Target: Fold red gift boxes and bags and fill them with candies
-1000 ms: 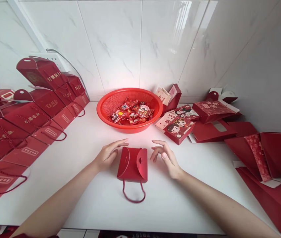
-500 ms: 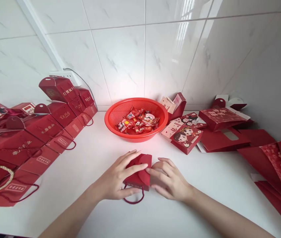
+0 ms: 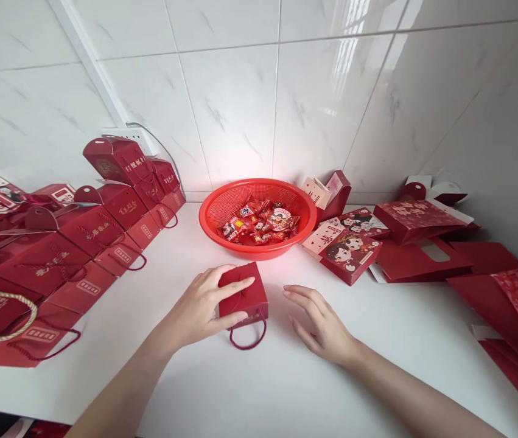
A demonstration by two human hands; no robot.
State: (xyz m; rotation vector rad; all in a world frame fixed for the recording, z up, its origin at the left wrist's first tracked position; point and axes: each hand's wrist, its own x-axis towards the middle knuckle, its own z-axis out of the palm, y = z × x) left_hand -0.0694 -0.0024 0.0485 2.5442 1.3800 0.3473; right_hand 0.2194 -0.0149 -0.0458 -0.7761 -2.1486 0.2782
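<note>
A small red gift box lies on the white table with its interlocking round flaps facing up. My left hand grips it from the left: the index finger stretches across the top and the thumb presses at the near edge, while the other fingers are partly hidden. A dark red cord handle loops out from the near side. My right hand hovers apart from the box, to its right, with curved, separated fingers and nothing in them. Beyond the box, a red plastic basket contains wrapped sweets.
Rows of red gift boxes with cord handles line the left side. Printed boxes lie right of the basket. Flat red cartons pile up farther right. Behind stands a tiled wall with a power strip.
The box has turned and shifted slightly left under my left hand. My right hand has come off the flaps and moved away to the right. The whole view has swung slightly.
</note>
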